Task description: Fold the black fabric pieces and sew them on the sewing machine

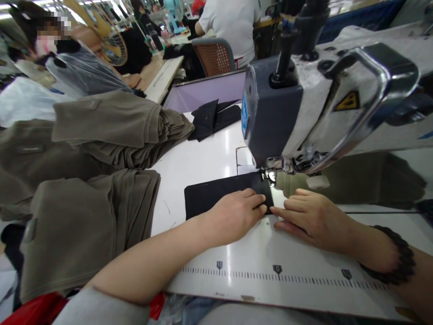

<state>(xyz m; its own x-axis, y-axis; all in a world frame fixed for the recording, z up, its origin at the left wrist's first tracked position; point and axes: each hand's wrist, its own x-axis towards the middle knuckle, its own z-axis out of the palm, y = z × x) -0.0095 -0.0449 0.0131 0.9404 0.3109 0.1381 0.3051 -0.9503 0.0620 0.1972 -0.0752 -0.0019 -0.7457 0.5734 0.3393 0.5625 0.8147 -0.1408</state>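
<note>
A black fabric piece (209, 194) lies flat on the white sewing table, its upper right corner under the presser foot (269, 176) of the sewing machine (280, 99). My left hand (237, 214) rests on the right part of this fabric, palm down, fingers stretched out over it. Just right of the cloth is my right hand (313, 219), its index fingertip at the fabric's right edge and its fingers extended with the thumb apart. A dark beaded bracelet (392, 257) circles my right wrist.
Stacks of brown-grey fabric pieces (91, 216) fill the left side. Folded black cloth (216, 117) lies at the back of the table. Olive fabric (365, 180) sits right of the needle area. A ruler scale (250, 274) runs along the front edge. Co-workers sit beyond.
</note>
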